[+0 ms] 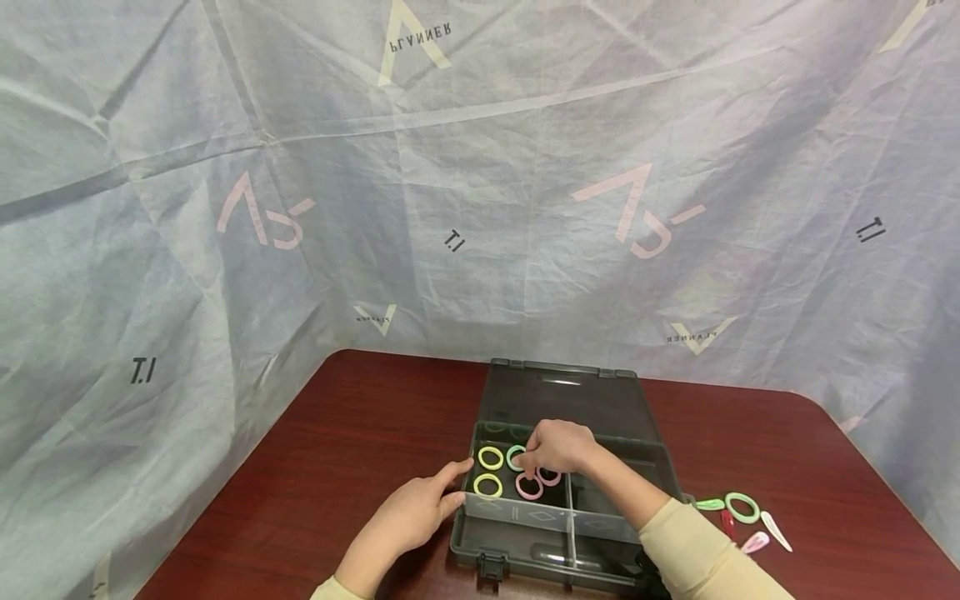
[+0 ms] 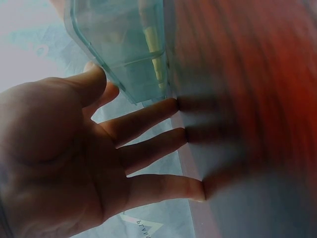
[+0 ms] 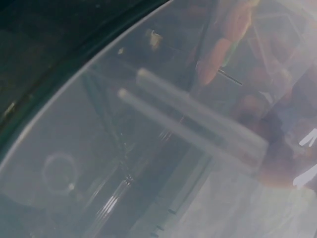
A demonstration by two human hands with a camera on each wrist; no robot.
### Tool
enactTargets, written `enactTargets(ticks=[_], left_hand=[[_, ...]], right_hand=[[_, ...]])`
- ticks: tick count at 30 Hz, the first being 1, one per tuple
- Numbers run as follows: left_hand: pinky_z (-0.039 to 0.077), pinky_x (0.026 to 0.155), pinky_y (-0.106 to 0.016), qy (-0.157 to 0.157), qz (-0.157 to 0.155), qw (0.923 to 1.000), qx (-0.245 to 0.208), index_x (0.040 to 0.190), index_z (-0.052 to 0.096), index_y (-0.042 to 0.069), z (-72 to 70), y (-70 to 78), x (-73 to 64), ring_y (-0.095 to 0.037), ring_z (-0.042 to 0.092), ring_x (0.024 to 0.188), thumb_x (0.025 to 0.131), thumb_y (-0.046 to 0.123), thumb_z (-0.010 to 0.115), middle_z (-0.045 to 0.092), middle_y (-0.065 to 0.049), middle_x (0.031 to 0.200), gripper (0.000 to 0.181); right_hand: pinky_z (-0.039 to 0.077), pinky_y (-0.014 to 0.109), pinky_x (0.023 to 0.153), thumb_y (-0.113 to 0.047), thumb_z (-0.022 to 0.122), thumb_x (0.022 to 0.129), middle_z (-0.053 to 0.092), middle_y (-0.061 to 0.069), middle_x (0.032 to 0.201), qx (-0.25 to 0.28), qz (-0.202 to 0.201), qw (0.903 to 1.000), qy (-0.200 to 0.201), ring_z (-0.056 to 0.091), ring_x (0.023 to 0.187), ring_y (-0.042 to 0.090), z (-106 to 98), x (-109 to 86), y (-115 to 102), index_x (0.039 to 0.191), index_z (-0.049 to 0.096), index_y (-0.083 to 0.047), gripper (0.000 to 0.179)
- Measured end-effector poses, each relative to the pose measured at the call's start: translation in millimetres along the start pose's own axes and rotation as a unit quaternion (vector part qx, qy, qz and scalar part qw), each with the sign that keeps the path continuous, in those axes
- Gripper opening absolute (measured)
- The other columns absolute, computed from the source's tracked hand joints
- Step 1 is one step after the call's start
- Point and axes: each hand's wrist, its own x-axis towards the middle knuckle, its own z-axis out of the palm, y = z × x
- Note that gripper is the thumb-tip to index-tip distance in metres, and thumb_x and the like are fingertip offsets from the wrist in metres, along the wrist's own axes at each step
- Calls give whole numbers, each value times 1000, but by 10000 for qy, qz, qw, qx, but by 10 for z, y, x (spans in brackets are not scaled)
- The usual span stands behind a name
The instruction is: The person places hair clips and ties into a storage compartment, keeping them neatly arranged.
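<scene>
Cream sleeve (image 1: 693, 546) foremost, a person's right hand (image 1: 562, 446) is apparently pinching a mint ring (image 1: 508, 458) inside the divided box (image 1: 480, 533); the left hand (image 1: 412, 510) is resting outstretched fingers against its side, seemingly steadying it.

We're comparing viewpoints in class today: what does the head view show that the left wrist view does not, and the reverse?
Only the head view: the open, smoky plastic lid, the slim hair clips in green, red, pink and white, and the round light-green ring lying near them.

Only the left wrist view: the palm and three outstretched fingers reaching down to the tabletop.

Both: the person's bare left hand, the translucent plastic box, the dark red table and the grey printed cloth.
</scene>
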Motion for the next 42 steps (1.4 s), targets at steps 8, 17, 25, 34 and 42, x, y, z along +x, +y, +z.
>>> enactTargets(ticks=[8, 17, 25, 34, 42], left_hand=[[29, 50, -29, -84, 7, 10000, -29, 155, 43, 22, 22, 54, 18, -10, 29, 44, 106, 33, 55, 38, 8, 52, 51], [29, 50, -30, -103, 96, 9999, -5, 155, 44, 21, 45, 93, 35, -10, 30, 45, 106, 32, 56, 38, 8, 52, 51], [32, 52, -31, -99, 137, 9998, 94, 155, 43, 21, 17, 96, 65, -10, 30, 45, 107, 33, 54, 38, 8, 53, 51], [34, 55, -32, -173, -7, 9998, -15, 156, 41, 20, -6, 70, 43, -11, 33, 45, 107, 34, 53, 46, 5, 52, 53], [36, 55, -33, -202, -22, 9997, -135, 157, 40, 20, -3, 56, 8, -11, 33, 45, 107, 33, 53, 47, 5, 53, 53]], right_hand=[[30, 32, 54, -41, 68, 96, 62, -9, 65, -125, -113, 9994, -300, 39, 53, 11, -39, -62, 42, 68, 78, -31, 32], [37, 33, 62, -20, 68, 99, 63, -6, 77, 656, -878, 9884, -1055, 43, 61, 10, -300, -162, 62, 93, 80, -14, 15], [42, 35, 66, -21, 64, 102, 68, -5, 89, 1195, -1370, 9813, -630, 46, 65, 10, -596, -312, 266, 96, 78, -19, 15], [47, 37, 75, -24, 64, 102, 70, -5, 98, 1455, -1320, 9804, -148, 56, 81, 14, -978, -655, 700, 100, 77, -18, 15], [48, 38, 76, -25, 66, 101, 69, 1, 102, 1632, -709, 9840, -25, 58, 87, 19, -1164, -1005, 1172, 102, 76, -17, 13]])
